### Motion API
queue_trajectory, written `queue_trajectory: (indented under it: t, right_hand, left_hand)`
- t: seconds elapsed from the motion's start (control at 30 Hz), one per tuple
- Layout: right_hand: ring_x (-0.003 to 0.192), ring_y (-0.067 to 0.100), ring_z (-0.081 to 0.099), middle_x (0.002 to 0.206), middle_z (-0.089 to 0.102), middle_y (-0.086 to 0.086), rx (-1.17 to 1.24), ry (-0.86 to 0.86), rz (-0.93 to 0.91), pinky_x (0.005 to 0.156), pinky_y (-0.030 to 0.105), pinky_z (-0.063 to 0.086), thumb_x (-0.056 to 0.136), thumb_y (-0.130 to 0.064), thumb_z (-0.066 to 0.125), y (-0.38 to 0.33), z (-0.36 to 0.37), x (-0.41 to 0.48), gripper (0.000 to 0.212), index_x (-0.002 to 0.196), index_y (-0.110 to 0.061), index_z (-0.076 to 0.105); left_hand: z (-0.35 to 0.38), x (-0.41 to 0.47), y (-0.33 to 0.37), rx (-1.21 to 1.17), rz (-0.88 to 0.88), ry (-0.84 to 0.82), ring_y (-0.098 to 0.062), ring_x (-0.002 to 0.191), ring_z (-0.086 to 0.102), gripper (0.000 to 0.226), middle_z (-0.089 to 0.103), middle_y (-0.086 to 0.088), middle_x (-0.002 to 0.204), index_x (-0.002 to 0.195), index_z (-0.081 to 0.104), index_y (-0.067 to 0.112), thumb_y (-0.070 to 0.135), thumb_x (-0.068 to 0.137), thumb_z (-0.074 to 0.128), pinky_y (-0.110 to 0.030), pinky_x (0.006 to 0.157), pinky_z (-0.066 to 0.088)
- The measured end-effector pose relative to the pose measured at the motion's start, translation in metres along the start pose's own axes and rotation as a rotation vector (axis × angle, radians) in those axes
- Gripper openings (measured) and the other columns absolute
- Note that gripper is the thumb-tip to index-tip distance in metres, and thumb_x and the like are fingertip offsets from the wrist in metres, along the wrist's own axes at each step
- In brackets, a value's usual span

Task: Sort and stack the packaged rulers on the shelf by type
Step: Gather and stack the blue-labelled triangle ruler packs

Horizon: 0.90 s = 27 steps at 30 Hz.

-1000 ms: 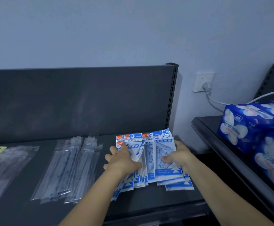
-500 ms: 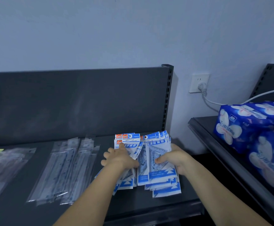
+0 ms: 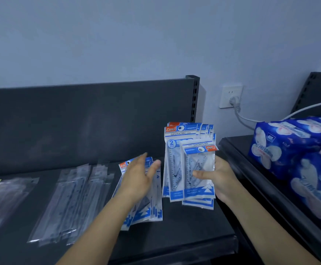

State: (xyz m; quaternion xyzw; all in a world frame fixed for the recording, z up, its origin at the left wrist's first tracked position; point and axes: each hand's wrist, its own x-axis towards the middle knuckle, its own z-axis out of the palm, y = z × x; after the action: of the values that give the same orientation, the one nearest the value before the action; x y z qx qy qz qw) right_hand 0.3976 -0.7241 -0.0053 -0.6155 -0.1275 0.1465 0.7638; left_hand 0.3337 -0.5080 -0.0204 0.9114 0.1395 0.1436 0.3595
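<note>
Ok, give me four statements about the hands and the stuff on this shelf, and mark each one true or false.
1. The right hand grips a bundle of blue packs upright. True.
2. The left hand pinches a clear-sleeved ruler. False: it is open, over the flat blue packs on the shelf.
3. The clear-sleeved rulers lie left of all the blue packs. True.
4. The wall socket is empty. False: a white plug sits in it.

Right hand (image 3: 219, 178) lifted blue packs (image 3: 189, 165) upright; left hand (image 3: 138, 178) spread open.
</note>
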Motion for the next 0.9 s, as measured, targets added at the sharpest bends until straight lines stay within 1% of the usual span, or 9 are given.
queue_trajectory:
  t: [0.1, 0.17, 0.3, 0.37, 0.5, 0.6, 0.77, 0.83, 0.9]
  right_hand:
    - [0.094, 0.037, 0.068, 0.104, 0.070, 0.021, 0.023, -0.079, -0.088, 0.073, 0.044, 0.056, 0.060, 0.015, 0.073, 0.002, 0.005, -0.001, 0.053, 0.109, 0.002, 0.059]
    - [0.092, 0.033, 0.069, 0.102, 0.071, 0.019, 0.001, -0.096, -0.133, 0.072, 0.039, 0.057, 0.057, 0.015, 0.075, 0.004, 0.006, -0.002, 0.053, 0.106, 0.002, 0.061]
    - [0.098, 0.032, 0.068, 0.105, 0.071, 0.019, -0.106, -0.065, -0.163, 0.084, 0.042, 0.056, 0.064, 0.003, 0.070, 0.011, 0.003, -0.004, 0.047, 0.110, 0.004, 0.060]
    - [0.101, 0.033, 0.066, 0.105, 0.070, 0.017, -0.111, -0.025, -0.139, 0.085, 0.041, 0.056, 0.067, 0.006, 0.070, 0.014, 0.000, -0.004, 0.046, 0.110, 0.002, 0.058]
    - [0.107, 0.024, 0.064, 0.111, 0.068, 0.011, -0.151, 0.003, -0.113, 0.093, 0.038, 0.052, 0.078, 0.017, 0.063, 0.016, 0.000, -0.009, 0.045, 0.111, -0.012, 0.055]
    - [0.102, 0.001, 0.062, 0.113, 0.065, -0.005, -0.199, 0.024, -0.129, 0.091, 0.024, 0.051, 0.082, 0.014, 0.061, 0.017, 0.001, -0.017, 0.057, 0.117, -0.030, 0.049]
    - [0.103, -0.003, 0.063, 0.118, 0.063, -0.013, -0.105, 0.050, -0.226, 0.085, 0.018, 0.053, 0.083, 0.011, 0.062, 0.022, 0.007, -0.025, 0.081, 0.139, -0.036, 0.026]
    - [0.109, -0.004, 0.060, 0.127, 0.057, -0.016, -0.076, 0.057, -0.258, 0.086, 0.015, 0.051, 0.085, 0.004, 0.063, 0.025, 0.014, -0.027, 0.083, 0.139, -0.041, 0.020]
    - [0.119, -0.003, 0.053, 0.137, 0.049, -0.013, -0.089, 0.087, -0.270, 0.095, 0.015, 0.046, 0.086, -0.012, 0.062, 0.031, 0.021, -0.028, 0.076, 0.142, -0.040, 0.018]
  left_hand:
    - [0.003, -0.012, 0.027, -0.434, 0.178, -0.249, -0.005, 0.126, 0.048, 0.074, 0.048, 0.009, 0.142, 0.144, 0.030, 0.025, 0.052, 0.082, 0.061, -0.034, 0.105, 0.042]
    - [0.011, -0.015, 0.035, -0.523, 0.206, -0.260, -0.001, 0.118, 0.055, 0.059, 0.057, 0.014, 0.130, 0.138, 0.036, 0.029, 0.036, 0.087, 0.065, -0.030, 0.100, 0.046]
    - [0.024, -0.023, 0.040, -0.569, 0.198, -0.130, 0.006, 0.116, 0.052, 0.049, 0.056, 0.019, 0.124, 0.125, 0.038, 0.037, 0.013, 0.090, 0.062, -0.020, 0.100, 0.043]
    - [0.030, -0.026, 0.039, -0.561, 0.178, -0.098, 0.010, 0.115, 0.050, 0.052, 0.055, 0.021, 0.123, 0.121, 0.035, 0.040, 0.010, 0.089, 0.063, -0.019, 0.101, 0.042]
    - [0.039, -0.030, 0.042, -0.565, 0.205, -0.016, 0.011, 0.123, 0.042, 0.074, 0.049, 0.024, 0.129, 0.140, 0.026, 0.034, 0.002, 0.085, 0.064, -0.013, 0.102, 0.035]
    - [0.043, -0.032, 0.048, -0.569, 0.238, -0.025, 0.010, 0.125, 0.041, 0.080, 0.050, 0.028, 0.129, 0.144, 0.023, 0.033, -0.001, 0.085, 0.063, -0.010, 0.101, 0.035]
    - [0.047, -0.039, 0.057, -0.614, 0.274, -0.041, 0.003, 0.130, 0.040, 0.079, 0.046, 0.013, 0.138, 0.149, 0.017, 0.017, -0.009, 0.086, 0.058, -0.014, 0.106, 0.034]
    - [0.051, -0.043, 0.058, -0.616, 0.288, -0.066, 0.003, 0.133, 0.034, 0.083, 0.038, 0.012, 0.145, 0.150, 0.005, 0.025, -0.005, 0.089, 0.054, -0.015, 0.109, 0.031]
    - [0.054, -0.046, 0.060, -0.607, 0.315, -0.069, -0.001, 0.139, 0.029, 0.081, 0.031, 0.012, 0.151, 0.146, 0.001, 0.044, 0.014, 0.091, 0.052, -0.028, 0.116, 0.026]
